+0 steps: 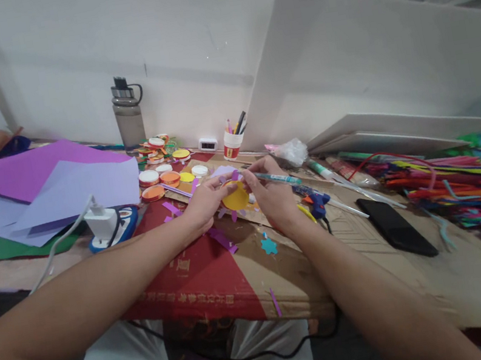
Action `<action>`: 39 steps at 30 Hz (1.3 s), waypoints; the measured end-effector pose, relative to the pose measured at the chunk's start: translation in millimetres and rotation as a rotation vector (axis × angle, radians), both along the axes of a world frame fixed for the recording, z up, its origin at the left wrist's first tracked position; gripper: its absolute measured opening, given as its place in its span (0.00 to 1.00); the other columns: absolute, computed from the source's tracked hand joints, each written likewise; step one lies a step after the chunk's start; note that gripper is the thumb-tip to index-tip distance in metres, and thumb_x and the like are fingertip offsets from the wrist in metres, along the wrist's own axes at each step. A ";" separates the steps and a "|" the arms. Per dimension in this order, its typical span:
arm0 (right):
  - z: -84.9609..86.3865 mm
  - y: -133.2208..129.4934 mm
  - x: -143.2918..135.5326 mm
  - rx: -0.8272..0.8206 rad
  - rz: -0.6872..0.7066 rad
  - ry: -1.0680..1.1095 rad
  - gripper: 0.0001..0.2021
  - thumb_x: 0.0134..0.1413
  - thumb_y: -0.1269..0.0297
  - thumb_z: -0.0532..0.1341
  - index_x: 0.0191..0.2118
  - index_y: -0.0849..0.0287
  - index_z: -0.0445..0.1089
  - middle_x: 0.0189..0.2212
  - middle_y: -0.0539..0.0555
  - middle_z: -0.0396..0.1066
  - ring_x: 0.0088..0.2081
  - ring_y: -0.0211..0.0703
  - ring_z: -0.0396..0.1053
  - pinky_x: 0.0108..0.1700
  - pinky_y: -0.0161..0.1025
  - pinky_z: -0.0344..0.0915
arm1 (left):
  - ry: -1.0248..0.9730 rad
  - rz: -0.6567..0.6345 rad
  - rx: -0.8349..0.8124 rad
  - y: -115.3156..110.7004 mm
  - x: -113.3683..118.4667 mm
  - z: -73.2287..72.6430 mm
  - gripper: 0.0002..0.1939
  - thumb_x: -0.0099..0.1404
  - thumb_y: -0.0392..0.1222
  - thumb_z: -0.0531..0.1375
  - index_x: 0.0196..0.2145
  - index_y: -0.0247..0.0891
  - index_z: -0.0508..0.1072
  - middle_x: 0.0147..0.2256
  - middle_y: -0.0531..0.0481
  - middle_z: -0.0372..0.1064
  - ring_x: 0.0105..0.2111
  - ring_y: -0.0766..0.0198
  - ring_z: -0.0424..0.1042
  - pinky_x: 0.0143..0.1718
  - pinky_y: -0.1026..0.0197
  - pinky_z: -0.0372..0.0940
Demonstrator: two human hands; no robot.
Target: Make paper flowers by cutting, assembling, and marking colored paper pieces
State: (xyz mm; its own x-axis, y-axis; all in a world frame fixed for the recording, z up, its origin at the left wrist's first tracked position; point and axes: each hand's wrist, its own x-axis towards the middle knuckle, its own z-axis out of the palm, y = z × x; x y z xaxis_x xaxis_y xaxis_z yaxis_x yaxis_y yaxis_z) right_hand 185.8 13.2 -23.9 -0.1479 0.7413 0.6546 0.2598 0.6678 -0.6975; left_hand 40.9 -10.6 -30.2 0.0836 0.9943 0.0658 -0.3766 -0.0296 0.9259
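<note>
A yellow disc [235, 198] with purple paper petals round its edge is held up over the cardboard. My left hand [207, 199] grips it from the left, its fingers closed at the upper rim. On the other side, my right hand [273, 196] is closed round a light-blue pen [278, 178], whose tip end points left toward the disc; its fingertips lie close to the petals. Purple paper scraps [222, 240] and a teal paper star [268, 244] lie below the hands on the red and brown cardboard [194, 286].
Round lids [149, 177] and a bottle [128, 116] stand behind to the left, near purple paper sheets [79, 182] and a power strip [112, 226]. A pen cup [233, 144] stands at the back. Rightward lie a blue glue gun [318, 204], a phone [396, 226] and pipe cleaners [466, 179].
</note>
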 end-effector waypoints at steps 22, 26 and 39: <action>1.1 -1.7 0.3 0.027 -0.009 -0.039 0.09 0.59 0.55 0.59 0.34 0.55 0.63 0.28 0.47 0.66 0.28 0.37 0.66 0.32 0.37 0.64 | -0.015 0.008 -0.004 -0.3 1.7 0.8 0.22 0.54 0.37 0.66 0.48 0.33 0.75 0.34 0.44 0.76 0.25 0.67 0.71 0.21 0.68 0.64; 1.6 -2.0 -0.2 0.004 0.001 -0.031 0.09 0.59 0.56 0.59 0.34 0.55 0.62 0.28 0.47 0.66 0.28 0.37 0.66 0.31 0.36 0.64 | 0.017 0.010 -0.015 -2.8 1.7 3.8 0.23 0.55 0.37 0.66 0.50 0.34 0.74 0.31 0.46 0.75 0.23 0.68 0.70 0.19 0.69 0.62; 0.6 -0.4 -0.9 0.005 0.008 0.009 0.09 0.58 0.56 0.59 0.34 0.54 0.62 0.28 0.47 0.66 0.29 0.37 0.67 0.32 0.37 0.65 | 0.023 0.051 -0.025 -4.6 2.2 6.4 0.21 0.56 0.35 0.65 0.49 0.34 0.75 0.28 0.49 0.74 0.24 0.69 0.69 0.24 0.68 0.64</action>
State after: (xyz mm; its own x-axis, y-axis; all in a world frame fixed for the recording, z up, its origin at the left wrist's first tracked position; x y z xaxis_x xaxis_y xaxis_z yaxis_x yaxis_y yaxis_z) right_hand 184.9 12.8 -23.3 -0.1478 0.7371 0.6595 0.2486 0.6731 -0.6965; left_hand 43.2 -15.2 -23.9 0.0339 0.9987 0.0394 -0.3542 -0.0248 0.9349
